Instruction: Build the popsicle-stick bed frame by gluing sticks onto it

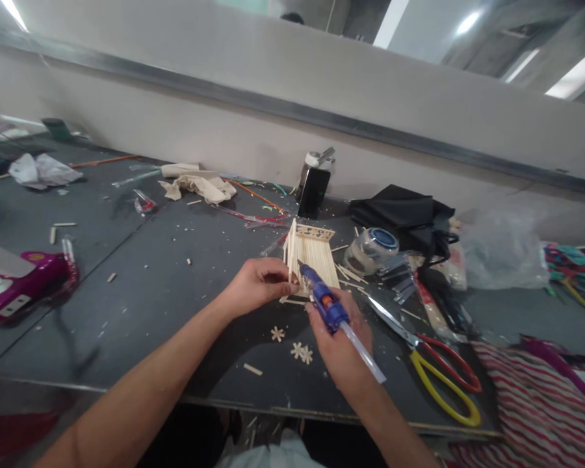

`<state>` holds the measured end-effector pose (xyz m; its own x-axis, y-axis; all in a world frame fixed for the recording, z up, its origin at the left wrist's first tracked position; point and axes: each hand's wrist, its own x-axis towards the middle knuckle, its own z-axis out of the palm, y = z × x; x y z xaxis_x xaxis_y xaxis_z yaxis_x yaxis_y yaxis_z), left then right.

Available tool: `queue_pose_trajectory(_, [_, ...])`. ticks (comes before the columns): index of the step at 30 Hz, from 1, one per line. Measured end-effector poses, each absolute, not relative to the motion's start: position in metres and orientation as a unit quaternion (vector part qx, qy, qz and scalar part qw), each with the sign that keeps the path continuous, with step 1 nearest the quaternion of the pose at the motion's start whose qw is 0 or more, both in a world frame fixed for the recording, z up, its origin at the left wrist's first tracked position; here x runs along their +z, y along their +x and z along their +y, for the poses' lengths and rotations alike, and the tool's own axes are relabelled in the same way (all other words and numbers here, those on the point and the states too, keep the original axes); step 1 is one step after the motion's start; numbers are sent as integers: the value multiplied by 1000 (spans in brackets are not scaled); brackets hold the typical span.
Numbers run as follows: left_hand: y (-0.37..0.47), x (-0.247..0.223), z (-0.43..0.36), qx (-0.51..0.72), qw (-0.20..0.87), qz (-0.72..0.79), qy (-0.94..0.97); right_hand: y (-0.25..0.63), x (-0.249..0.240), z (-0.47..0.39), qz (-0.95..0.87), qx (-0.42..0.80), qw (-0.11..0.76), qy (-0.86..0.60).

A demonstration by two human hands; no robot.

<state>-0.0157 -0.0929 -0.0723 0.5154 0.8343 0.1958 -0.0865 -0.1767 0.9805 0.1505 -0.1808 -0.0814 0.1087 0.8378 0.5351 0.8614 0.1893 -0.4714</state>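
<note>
A small model of pale wooden sticks [316,257] stands on the dark table, with a patterned strip along its far edge and upright sticks on its left side. My left hand [264,284] is closed at the model's near left corner, fingers pinching the base of a stick there. In my right hand [344,325] is a blue glue gun [327,302], its nozzle pointing into the model near the left side. A clear glue stick [363,351] sticks out of the gun's back end. Small star-shaped wooden pieces [301,352] lie just in front of the model.
Scissors [414,341] with red and yellow handles lie at the right, beside a striped cloth [526,396]. Behind them are a clear jar [370,250], black bag [404,211] and plastic bag [500,253]. A phone [314,192] leans near the wall. A purple tool [29,283] is far left.
</note>
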Motion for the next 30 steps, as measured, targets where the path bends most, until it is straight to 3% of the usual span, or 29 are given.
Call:
queue_pose_trajectory(19, [-18,-76,-95,397,662,351,530,150,-84,-175,-645,-28,368,-670])
queue_pose_trajectory(30, [-25,-74,-90,400,718,315,475,150,-79,-172,-643,-34,367,-671])
